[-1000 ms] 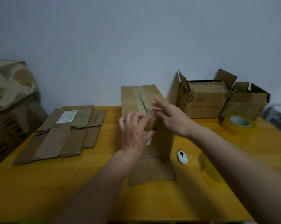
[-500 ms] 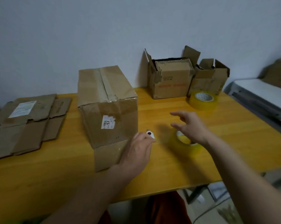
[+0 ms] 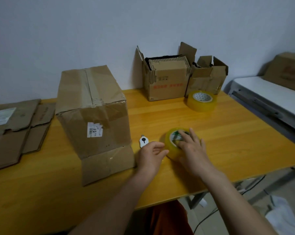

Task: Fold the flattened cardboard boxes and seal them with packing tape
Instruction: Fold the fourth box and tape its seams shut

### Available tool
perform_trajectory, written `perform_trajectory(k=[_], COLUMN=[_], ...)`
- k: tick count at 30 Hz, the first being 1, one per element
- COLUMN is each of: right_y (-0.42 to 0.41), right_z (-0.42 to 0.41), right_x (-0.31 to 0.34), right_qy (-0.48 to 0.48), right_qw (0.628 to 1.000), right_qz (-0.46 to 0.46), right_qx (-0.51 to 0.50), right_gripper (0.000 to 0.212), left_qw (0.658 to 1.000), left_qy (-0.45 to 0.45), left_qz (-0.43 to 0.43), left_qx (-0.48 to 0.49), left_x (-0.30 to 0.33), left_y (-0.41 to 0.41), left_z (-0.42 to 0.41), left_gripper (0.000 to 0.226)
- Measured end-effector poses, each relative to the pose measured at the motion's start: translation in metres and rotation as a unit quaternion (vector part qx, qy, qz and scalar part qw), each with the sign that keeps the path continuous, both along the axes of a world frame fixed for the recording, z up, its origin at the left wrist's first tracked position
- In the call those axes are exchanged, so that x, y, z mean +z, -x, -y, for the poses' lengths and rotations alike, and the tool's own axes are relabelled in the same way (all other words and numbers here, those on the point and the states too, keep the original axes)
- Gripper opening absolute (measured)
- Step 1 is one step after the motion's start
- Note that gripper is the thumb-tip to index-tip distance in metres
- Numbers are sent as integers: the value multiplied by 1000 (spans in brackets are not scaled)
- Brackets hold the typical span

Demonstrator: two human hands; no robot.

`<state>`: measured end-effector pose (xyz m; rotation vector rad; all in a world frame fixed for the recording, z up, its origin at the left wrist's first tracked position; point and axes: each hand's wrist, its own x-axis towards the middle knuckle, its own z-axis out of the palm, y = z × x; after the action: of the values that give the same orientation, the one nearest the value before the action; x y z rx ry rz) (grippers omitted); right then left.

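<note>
Pale wall behind, and under my arms the yellow wooden table (image 3: 228, 133). On it stands the tall brown cardboard box (image 3: 92, 112), folded up, one flap lying loose on the table at its near foot. Flattened brown cardboard boxes (image 3: 16, 131) wait at the far left. Just right of the box lies a small white cutter (image 3: 143, 141). My right hand (image 3: 192, 150) rests on the nearer roll of clear yellowish packing tape (image 3: 174, 145), fingers spread over its top and reaching into the core. My left hand (image 3: 151, 155) sits against the roll's near side, fingers loosely curled; I cannot tell whether it pinches the tape end. A second yellowish tape roll (image 3: 201, 100) lies far off by the open boxes (image 3: 167, 78). My worry: the tape's loose end is hard to find on a clear roll, and if I peel crookedly it may split or stick to itself.
</note>
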<state>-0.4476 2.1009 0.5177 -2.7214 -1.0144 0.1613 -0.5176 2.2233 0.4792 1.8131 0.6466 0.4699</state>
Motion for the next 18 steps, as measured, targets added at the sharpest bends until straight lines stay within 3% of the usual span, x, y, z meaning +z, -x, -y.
perform_trajectory(k=[2, 5, 9, 11, 12, 14, 16, 18], right_y=[1, 7, 21, 25, 26, 29, 37, 48], right_z=[-1, -8, -17, -17, -18, -22, -33, -51], right_x=[4, 16, 31, 35, 36, 37, 36, 29], right_qy=[-37, -98, -150, -198, -241, -373, -491, -577], right_qw=[999, 991, 983, 976, 967, 925, 855, 769], right_qz=[-36, -87, -97, -72, -56, -73, -167, -274], right_qx=[-6, 14, 47, 59, 54, 22, -5, -34], right_gripper=[42, 54, 59, 61, 64, 64, 56, 34], left_qw=[998, 993, 979, 978, 984, 990, 981, 972], left_qy=[-1, -59, -180, -173, -128, 12, 131, 191], left_qz=[52, 100, 60, 27, 26, 59, 90, 110], left_qx=[19, 31, 79, 110, 122, 130, 107, 76], left_x=[7, 23, 44, 54, 58, 67, 77, 86], left_y=[4, 15, 33, 44, 49, 59, 66, 71], left_z=[-1, -7, -26, -38, -45, -55, -58, -55], left_gripper=[9, 15, 9, 13, 14, 12, 12, 13])
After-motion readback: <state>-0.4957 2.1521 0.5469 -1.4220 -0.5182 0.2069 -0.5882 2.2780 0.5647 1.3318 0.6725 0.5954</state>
